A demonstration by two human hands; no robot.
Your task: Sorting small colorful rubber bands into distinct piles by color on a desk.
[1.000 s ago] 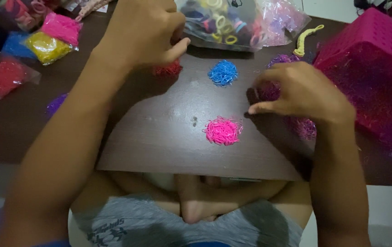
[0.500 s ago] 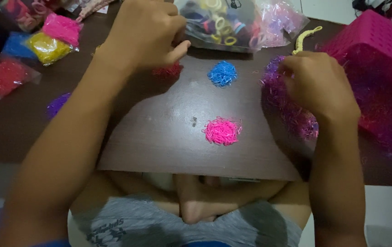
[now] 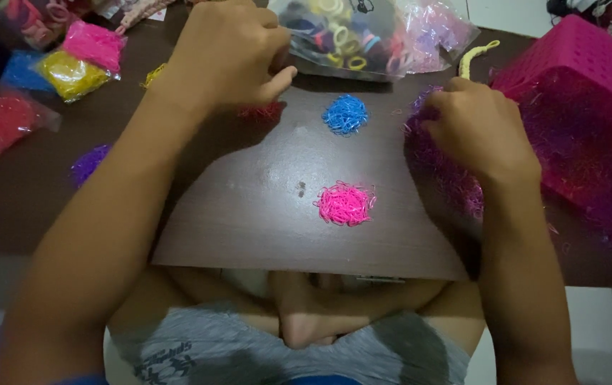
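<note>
My left hand is curled in a loose fist at the far side of the dark brown table, just above a small red pile of tiny elastic bands; I cannot see anything in it. My right hand lies palm down with bent fingers on a spread purple pile of bands, fingertips dug into it. Between the hands sit a blue pile and, nearer me, a pink pile.
A magenta perforated basket lies at the right. A clear bag of hair ties is at the back. Small bags of pink, yellow, blue and red bands sit far left, with a loose purple pile.
My right hand moved from the table's middle right, one finger pointing, back and right onto the purple pile. My left hand has stayed put.
</note>
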